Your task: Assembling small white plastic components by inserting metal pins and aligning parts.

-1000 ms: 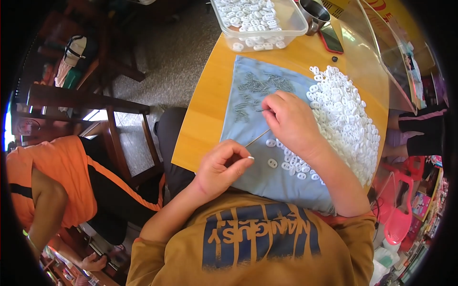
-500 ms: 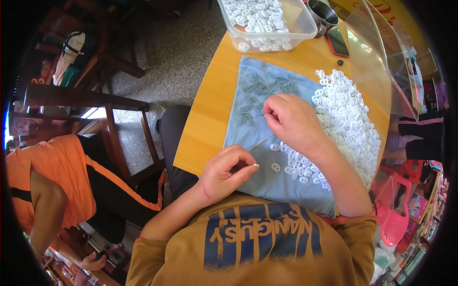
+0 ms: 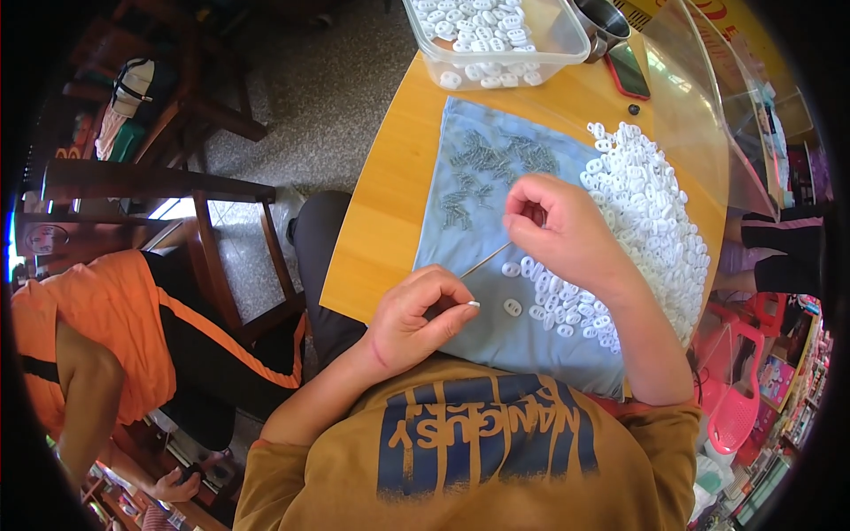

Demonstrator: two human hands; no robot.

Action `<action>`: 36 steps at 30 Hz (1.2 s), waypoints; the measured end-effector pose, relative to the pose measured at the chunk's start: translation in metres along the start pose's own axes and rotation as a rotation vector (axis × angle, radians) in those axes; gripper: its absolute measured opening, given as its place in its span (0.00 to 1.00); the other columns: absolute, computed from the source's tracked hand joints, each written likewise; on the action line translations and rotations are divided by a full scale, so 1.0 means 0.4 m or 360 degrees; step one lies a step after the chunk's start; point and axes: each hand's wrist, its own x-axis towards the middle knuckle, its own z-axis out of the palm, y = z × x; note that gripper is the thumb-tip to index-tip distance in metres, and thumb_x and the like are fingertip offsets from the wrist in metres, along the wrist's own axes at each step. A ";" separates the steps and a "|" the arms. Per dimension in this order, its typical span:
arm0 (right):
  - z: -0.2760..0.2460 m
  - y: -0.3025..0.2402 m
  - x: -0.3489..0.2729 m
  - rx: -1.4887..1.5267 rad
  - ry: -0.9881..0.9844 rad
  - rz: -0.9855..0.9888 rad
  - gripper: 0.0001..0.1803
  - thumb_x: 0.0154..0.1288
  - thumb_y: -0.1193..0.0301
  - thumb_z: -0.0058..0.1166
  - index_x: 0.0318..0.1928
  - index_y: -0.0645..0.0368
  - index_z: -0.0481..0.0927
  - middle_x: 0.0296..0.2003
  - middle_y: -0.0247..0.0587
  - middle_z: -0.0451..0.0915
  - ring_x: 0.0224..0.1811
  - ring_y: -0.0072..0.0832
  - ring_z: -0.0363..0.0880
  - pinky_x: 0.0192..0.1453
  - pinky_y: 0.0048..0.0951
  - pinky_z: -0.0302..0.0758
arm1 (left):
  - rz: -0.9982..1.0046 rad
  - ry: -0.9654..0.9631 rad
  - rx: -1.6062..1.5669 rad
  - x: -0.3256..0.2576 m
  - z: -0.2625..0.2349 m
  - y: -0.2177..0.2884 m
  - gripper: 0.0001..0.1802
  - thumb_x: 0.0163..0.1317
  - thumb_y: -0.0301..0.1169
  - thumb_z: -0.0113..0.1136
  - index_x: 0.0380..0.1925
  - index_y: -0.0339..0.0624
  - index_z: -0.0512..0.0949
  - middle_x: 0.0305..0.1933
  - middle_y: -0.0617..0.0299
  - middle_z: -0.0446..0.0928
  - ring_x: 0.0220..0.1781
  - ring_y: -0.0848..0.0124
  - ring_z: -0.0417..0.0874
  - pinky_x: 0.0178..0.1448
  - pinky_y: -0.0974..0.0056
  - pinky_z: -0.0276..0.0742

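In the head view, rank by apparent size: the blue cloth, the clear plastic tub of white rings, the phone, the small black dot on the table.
Largest to smallest:
1. blue cloth
2. clear plastic tub, partly cropped
3. phone
4. small black dot

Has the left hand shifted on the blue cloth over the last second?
No. The left hand stays pinching the thin tool at the near left edge of the blue cloth; only the camera view moved.

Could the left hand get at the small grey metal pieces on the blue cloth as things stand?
Probably yes. The grey metal pieces lie loose and uncovered on the blue cloth, with bare cloth between them and the left hand. But that hand already pinches a thin rod, so its fingers are busy.
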 end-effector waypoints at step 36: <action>0.071 -0.020 -0.038 -0.0776 0.0084 -0.0764 0.08 0.44 0.79 0.57 0.26 0.59 0.72 0.25 0.37 0.70 0.28 0.35 0.70 0.33 0.33 0.67 | 0.0808 0.0296 0.1095 -0.012 0.006 -0.053 0.15 0.39 0.19 0.62 0.32 0.38 0.75 0.25 0.61 0.72 0.24 0.65 0.73 0.28 0.65 0.69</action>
